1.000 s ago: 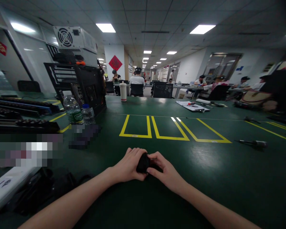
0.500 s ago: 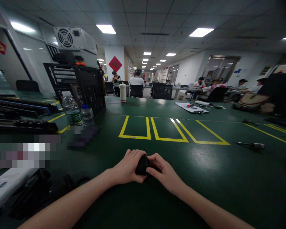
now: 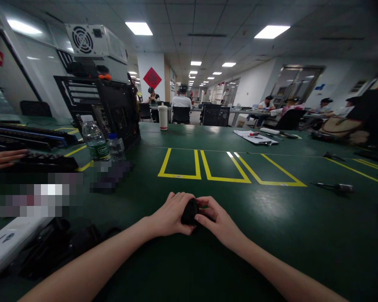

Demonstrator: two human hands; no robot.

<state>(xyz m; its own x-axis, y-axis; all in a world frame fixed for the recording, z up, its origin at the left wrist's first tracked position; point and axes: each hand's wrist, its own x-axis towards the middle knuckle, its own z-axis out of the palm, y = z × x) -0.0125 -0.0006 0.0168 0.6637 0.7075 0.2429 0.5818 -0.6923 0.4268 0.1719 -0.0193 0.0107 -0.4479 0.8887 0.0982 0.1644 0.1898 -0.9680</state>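
With the left hand (image 3: 171, 214) curled closed around the small black object (image 3: 190, 212), with fingers over the far side and thumb near the close side, brace it steadily over the table (image 3: 271, 247) without crushing. With the right hand (image 3: 216, 218) narrowly curved at or just beside the object's right side, true grip impossible to tell, apply only light, even fingertip pressure. Angle both forearms inward, palms roughly facing across the object.
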